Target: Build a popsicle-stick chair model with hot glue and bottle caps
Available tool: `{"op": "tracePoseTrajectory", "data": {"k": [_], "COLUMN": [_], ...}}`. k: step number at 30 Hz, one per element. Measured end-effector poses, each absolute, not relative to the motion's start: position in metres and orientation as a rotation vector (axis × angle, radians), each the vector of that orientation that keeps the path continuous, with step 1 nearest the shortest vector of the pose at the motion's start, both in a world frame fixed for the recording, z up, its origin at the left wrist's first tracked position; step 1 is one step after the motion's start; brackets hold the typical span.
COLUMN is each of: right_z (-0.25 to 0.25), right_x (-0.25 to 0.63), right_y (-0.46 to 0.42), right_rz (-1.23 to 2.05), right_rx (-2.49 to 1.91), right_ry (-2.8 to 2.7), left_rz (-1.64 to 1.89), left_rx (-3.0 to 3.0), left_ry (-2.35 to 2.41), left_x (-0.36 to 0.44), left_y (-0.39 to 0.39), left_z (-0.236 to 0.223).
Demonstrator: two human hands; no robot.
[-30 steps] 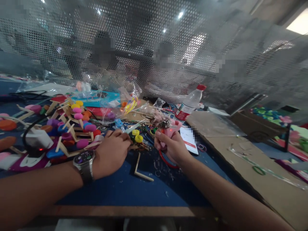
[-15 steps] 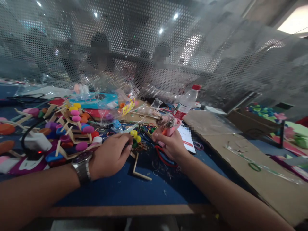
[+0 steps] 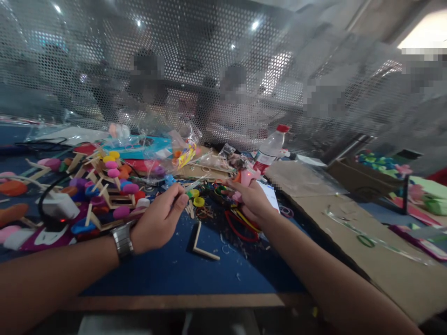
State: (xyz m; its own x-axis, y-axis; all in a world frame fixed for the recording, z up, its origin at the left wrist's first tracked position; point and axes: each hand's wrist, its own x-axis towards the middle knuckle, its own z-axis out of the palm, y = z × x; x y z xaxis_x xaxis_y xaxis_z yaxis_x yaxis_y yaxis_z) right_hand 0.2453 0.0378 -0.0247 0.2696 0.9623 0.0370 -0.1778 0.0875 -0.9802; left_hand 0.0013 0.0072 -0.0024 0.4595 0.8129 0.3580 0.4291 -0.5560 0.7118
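My right hand [image 3: 253, 197] is wrapped round a pink hot glue gun [image 3: 248, 177], which has a small red light and a dirty, clogged-looking nozzle end. The fingers partly hide its handle. My left hand [image 3: 164, 216], with a watch at the wrist, is closed, thumb pressed to the forefinger; what it pinches, if anything, is hidden. Past its fingertips lie a thin translucent strip [image 3: 200, 182] and yellow rings [image 3: 199, 201]. On the blue table between my forearms rests an L-shaped pair of joined wooden sticks [image 3: 206, 253].
Wooden stick pieces with coloured foam discs [image 3: 121, 212] crowd the left, beside a white plug [image 3: 57, 204] with a black cable. A red-capped bottle [image 3: 268, 151] and a phone [image 3: 268, 191] stand beyond my right hand. Cardboard [image 3: 349, 223] covers the right side; a perforated screen [image 3: 195, 70] rises behind.
My left hand has lifted and drawn slightly left, its fingers now pinched. My right hand has turned over the glue gun, which sits lower. A short stick by the L-shaped piece is gone.
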Motion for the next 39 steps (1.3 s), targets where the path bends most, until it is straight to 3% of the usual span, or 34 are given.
{"op": "tracePoseTrajectory", "data": {"k": [7, 20, 29, 39], "right_z": [-0.026, -0.032, -0.024, -0.024], "right_x": [0.243, 0.237, 0.225, 0.22], "right_y": [0.036, 0.032, 0.015, 0.016], "right_rz": [1.186, 1.103, 1.302, 1.314], "right_rx": [-1.152, -1.073, -0.729, -0.824], "right_ry": [-1.009, -1.089, -1.178, -1.233], "left_rz": [1.047, 1.024, 1.046, 0.961], "left_rx": [2.048, 1.495, 1.567, 1.724], "left_ry": [1.009, 0.843, 0.894, 0.83], "left_x": [0.003, 0.008, 0.006, 0.009], "left_y": [0.01, 0.016, 0.019, 0.016], "left_z": [-0.002, -0.011, -0.013, -0.004]}}
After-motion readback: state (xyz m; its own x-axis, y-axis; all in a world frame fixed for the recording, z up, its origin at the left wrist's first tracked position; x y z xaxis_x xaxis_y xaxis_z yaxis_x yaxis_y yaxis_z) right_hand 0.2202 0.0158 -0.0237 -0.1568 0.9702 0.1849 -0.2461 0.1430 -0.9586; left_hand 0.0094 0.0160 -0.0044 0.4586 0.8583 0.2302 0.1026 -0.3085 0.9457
